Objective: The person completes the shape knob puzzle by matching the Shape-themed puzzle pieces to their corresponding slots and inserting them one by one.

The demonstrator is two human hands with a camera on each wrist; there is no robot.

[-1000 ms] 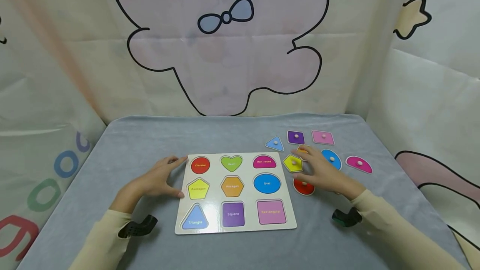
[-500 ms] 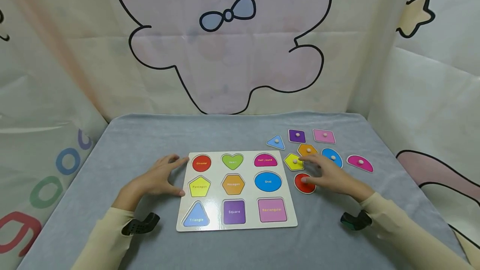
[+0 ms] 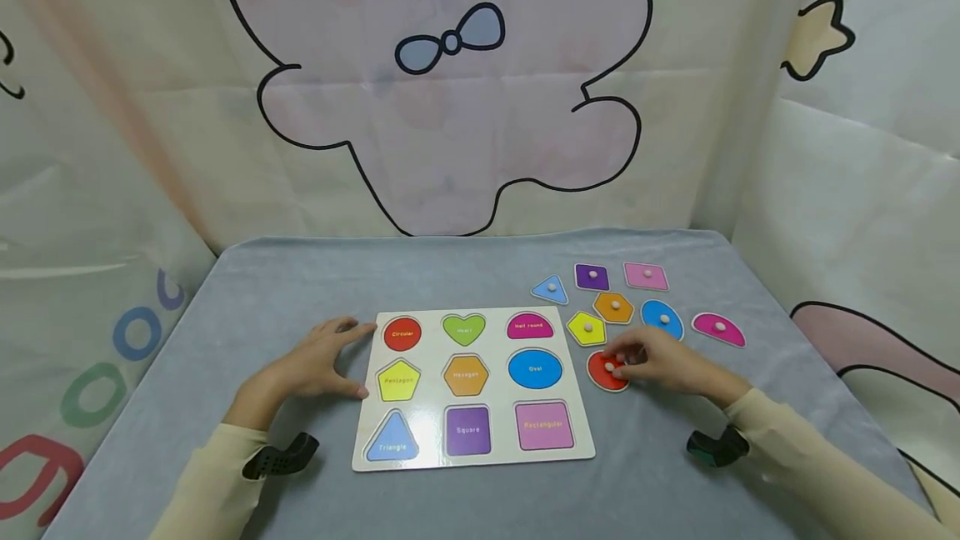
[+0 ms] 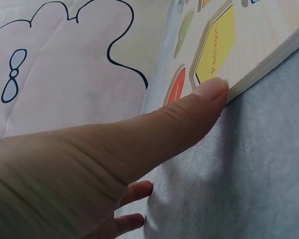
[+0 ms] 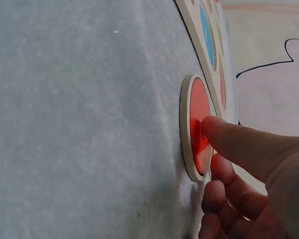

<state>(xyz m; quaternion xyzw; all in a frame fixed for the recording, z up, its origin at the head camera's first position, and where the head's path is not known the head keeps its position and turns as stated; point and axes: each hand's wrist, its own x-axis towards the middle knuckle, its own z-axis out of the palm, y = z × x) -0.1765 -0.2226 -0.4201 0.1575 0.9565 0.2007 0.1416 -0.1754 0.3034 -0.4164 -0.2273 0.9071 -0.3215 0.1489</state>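
A white wooden puzzle board (image 3: 429,432) with labelled, coloured shape recesses lies flat on the table. At its left edge rests my left hand (image 3: 303,365), fingers relaxed and spread, the thumb (image 4: 212,92) touching the edge near the pentagon recess. Right of the board, my right hand (image 3: 663,363) pinches the knob of the red circle puzzle piece (image 3: 602,378) between thumb and forefinger. In the right wrist view, the red circle piece (image 5: 197,99) stays low over the cloth, with the thumb (image 5: 229,134) at its middle and the other fingers curled behind.
Other knobbed pieces lie beyond the right hand: a yellow pentagon (image 3: 581,332), orange hexagon (image 3: 613,315), blue oval (image 3: 662,312), magenta half round (image 3: 716,325), blue triangle (image 3: 547,293), purple square (image 3: 591,283) and pink rectangle (image 3: 647,282). Grey cloth (image 3: 450,507) covers the table.
My right hand has drawn back from over the orange hexagon and yellow pentagon to the red circle, its fingers closing on the knob. The left hand and board keep their places.
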